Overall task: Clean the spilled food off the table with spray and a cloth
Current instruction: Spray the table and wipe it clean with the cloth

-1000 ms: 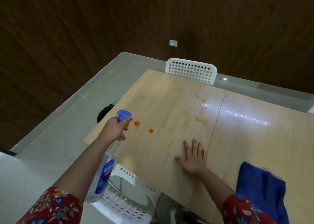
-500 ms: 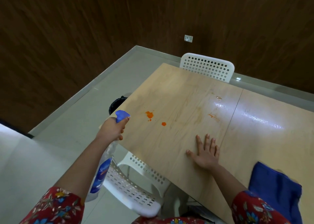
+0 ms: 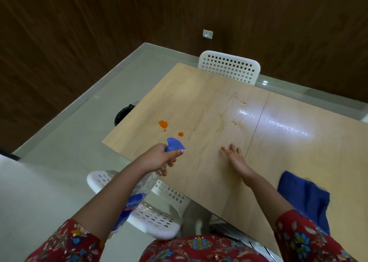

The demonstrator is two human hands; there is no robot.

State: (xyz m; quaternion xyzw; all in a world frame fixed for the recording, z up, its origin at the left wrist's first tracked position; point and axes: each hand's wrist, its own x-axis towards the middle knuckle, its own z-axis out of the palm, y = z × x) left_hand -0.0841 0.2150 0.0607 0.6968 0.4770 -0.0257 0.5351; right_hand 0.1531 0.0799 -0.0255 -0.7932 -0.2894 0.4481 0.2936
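Note:
My left hand [image 3: 159, 158] grips a clear spray bottle [image 3: 137, 194] with a blue nozzle [image 3: 175, 144] and a blue label. The nozzle points over the near left part of the wooden table [image 3: 209, 172]. Just beyond it lie orange food spills [image 3: 163, 124], with a smaller orange drop [image 3: 180, 134] to their right. Fainter orange smears [image 3: 237, 123] and a pale blob [image 3: 243, 102] sit farther back near the table's seam. My right hand [image 3: 234, 156] rests flat on the table, fingers straight. A blue cloth [image 3: 304, 198] lies on the table at the right, beside my right forearm.
A white perforated chair [image 3: 229, 66] stands at the table's far side. Another white perforated chair [image 3: 147, 212] is below my left arm at the near edge. A black object [image 3: 123, 114] sits on the floor left of the table. Dark wood walls enclose the corner.
My left hand has carried the spray bottle rightward, from beside the table's left edge to over the tabletop near the orange spills. My right hand stays flat on the table.

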